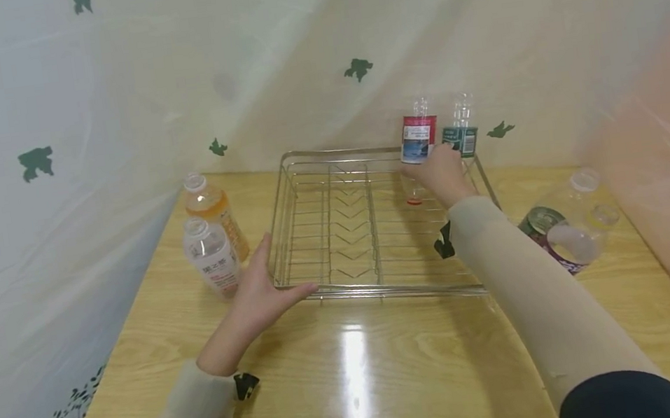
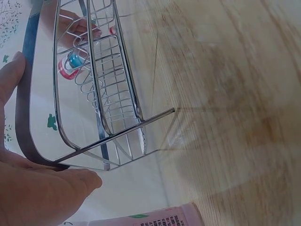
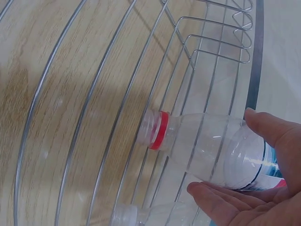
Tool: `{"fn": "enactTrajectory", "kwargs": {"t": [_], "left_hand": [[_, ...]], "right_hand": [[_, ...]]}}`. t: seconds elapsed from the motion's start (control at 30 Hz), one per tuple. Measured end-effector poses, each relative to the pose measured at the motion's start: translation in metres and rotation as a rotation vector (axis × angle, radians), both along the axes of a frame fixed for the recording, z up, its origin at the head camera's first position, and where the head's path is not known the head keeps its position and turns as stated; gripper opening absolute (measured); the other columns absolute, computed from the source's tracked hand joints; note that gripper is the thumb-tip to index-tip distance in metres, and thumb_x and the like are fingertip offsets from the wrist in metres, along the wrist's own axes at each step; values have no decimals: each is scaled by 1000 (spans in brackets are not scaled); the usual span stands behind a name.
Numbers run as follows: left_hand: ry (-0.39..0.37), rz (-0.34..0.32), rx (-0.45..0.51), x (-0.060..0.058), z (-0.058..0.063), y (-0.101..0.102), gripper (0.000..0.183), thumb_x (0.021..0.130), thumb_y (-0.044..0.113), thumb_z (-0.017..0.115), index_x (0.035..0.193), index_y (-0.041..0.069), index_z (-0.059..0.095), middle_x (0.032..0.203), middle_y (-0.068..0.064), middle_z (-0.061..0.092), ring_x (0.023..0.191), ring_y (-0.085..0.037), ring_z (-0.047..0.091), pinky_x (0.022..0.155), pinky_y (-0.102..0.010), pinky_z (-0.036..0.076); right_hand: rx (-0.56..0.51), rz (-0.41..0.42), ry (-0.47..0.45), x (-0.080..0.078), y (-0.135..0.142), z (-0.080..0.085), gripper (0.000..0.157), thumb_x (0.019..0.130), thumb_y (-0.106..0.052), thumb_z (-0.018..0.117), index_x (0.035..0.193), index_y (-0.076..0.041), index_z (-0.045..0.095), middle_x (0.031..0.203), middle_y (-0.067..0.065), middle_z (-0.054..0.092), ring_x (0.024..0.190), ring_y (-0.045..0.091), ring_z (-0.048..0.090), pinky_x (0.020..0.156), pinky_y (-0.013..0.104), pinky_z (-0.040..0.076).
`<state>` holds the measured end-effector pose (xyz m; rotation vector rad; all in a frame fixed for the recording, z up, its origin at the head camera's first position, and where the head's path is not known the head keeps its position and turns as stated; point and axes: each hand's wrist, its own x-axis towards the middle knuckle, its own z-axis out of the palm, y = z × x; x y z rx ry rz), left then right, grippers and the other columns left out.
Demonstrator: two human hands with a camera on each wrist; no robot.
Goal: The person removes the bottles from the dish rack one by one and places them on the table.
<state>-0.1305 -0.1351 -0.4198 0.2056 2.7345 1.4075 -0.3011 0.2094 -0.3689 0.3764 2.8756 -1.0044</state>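
A clear plastic bottle with a red and blue label (image 1: 419, 133) stands upside down at the back right of a wire dish rack (image 1: 358, 290). My right hand (image 1: 443, 175) holds this bottle (image 3: 200, 146) by its side, thumb on one side and fingers on the other; its red-ringed neck (image 3: 161, 131) points down among the wires. Another upturned bottle with a green label (image 1: 461, 139) stands just right of it, partly hidden by the hand. At the rack's front left corner, my left hand (image 1: 257, 293) rests against the rim, thumb and fingers spread straight along two sides.
Left of the rack, a bottle with orange tint (image 1: 214, 211) and a clear bottle with a white label (image 1: 213, 257) stand upright on the wooden table (image 1: 307, 382). A large clear bottle with a dark label (image 1: 581, 219) is on the right. A patterned curtain hangs behind.
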Motion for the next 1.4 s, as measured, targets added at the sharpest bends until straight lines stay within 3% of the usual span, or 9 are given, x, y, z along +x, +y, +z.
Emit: {"fn": "enactTrajectory", "kwargs": {"t": [0.23, 0.4, 0.63, 0.87, 0.97, 1.4], "left_hand": [[-9, 3, -2, 0, 0, 1, 133, 71, 62, 86, 163, 4, 9, 163, -24, 19, 146, -44, 26, 116, -57, 28], [-16, 1, -5, 1, 0, 0, 134, 71, 61, 87, 163, 4, 8, 163, -25, 18, 146, -45, 25, 115, -59, 27], [-18, 4, -10, 1, 1, 0, 133, 71, 58, 88, 162, 3, 8, 164, -24, 16, 146, -45, 24, 116, -59, 26], [-19, 8, -14, 1, 2, 1, 134, 70, 63, 86, 163, 4, 8, 164, -24, 17, 146, -44, 24, 116, -58, 27], [-19, 9, -17, 1, 1, 1, 135, 70, 65, 85, 163, 5, 8, 164, -24, 17, 146, -44, 25, 116, -58, 27], [-19, -4, 7, 1, 3, 0, 134, 71, 60, 87, 162, 2, 8, 164, -24, 17, 146, -43, 25, 116, -57, 27]], "right_hand": [[-53, 2, 48, -2, 2, -6, 79, 83, -52, 81, 129, 6, 53, 118, 20, 59, 104, 35, 59, 91, 51, 54], [-92, 16, 68, 0, 1, -5, 71, 83, -51, 82, 124, 2, 58, 113, 16, 63, 98, 32, 62, 84, 47, 56], [-157, 67, 136, 8, -2, 12, 57, 87, -45, 79, 121, -3, 63, 105, 12, 66, 84, 29, 64, 66, 41, 55], [-209, 101, 150, 18, -7, 29, 50, 87, -38, 79, 122, -5, 65, 108, 10, 68, 90, 27, 65, 77, 41, 57], [-225, 123, 154, 22, -9, 36, 51, 87, -39, 80, 122, -5, 65, 109, 11, 69, 92, 29, 67, 81, 43, 58], [-186, 144, 106, 50, -17, 69, 84, 80, -61, 79, 137, -4, 57, 123, 12, 66, 105, 27, 64, 94, 47, 53]]}}
